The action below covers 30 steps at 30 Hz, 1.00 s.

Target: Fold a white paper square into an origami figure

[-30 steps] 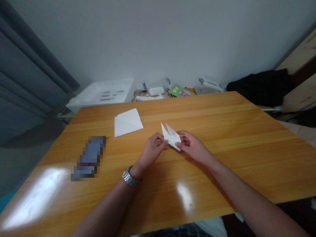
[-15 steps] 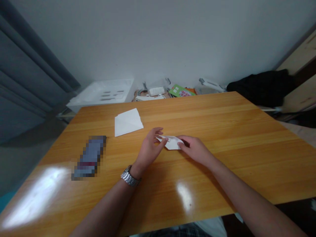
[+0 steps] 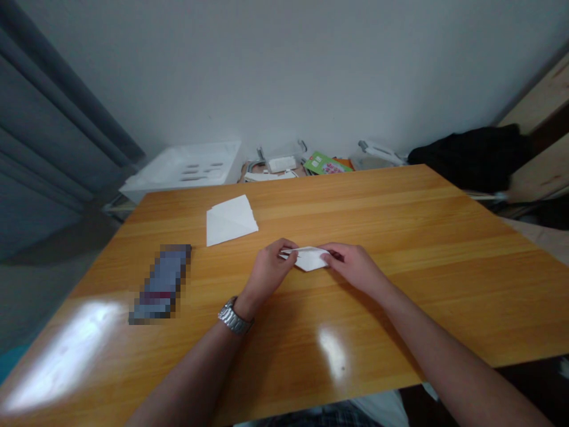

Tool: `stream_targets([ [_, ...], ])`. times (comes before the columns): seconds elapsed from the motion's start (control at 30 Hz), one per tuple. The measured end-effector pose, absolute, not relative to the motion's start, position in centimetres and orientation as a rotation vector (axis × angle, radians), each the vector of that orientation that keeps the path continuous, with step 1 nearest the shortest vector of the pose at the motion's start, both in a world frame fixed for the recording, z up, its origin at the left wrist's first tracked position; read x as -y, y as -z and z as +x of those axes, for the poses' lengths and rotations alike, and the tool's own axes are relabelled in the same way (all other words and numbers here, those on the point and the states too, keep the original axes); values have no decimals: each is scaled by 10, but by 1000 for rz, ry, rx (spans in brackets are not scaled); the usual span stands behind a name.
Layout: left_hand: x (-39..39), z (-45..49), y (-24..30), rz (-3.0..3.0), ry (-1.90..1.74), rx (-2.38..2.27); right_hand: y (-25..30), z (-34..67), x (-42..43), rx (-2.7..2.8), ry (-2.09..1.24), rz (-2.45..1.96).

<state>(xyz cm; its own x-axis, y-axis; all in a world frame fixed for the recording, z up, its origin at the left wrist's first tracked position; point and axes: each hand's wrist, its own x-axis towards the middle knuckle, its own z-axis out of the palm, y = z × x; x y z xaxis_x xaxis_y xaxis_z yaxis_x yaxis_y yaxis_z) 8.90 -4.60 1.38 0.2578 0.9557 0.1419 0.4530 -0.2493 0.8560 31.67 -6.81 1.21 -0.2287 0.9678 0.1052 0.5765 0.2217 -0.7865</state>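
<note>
A small folded piece of white paper (image 3: 310, 260) is held between my two hands, just above the wooden table (image 3: 382, 219). My left hand (image 3: 272, 264), with a metal watch (image 3: 233, 316) on its wrist, pinches the paper's left end between thumb and fingers. At the other end, my right hand (image 3: 349, 263) grips it with the thumb in front and the fingers behind. Parts of the fingers on both sides are hidden by the paper. Farther back and to the left lie flat sheets of white paper (image 3: 231, 220).
A blurred-out phone-like object (image 3: 162, 284) lies on the table's left side. Beyond the far edge are a white plastic tray (image 3: 178, 172), a green booklet (image 3: 326, 163), and a white box (image 3: 283, 164). Dark cloth (image 3: 471, 157) is heaped at the right.
My left fingers, partly lifted before, have closed down onto the paper's left end. The paper has tilted slightly. My right hand keeps its hold almost unmoved.
</note>
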Motion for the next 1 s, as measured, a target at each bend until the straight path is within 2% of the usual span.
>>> stream_targets([
  [0.43, 45, 92, -11, 1665, -920, -1260, -8, 318, 67, 1817, -845, -1384],
  [1.0, 48, 95, -1, 1704, -853, -972, 0, 310, 67, 1780, -926, -1277],
])
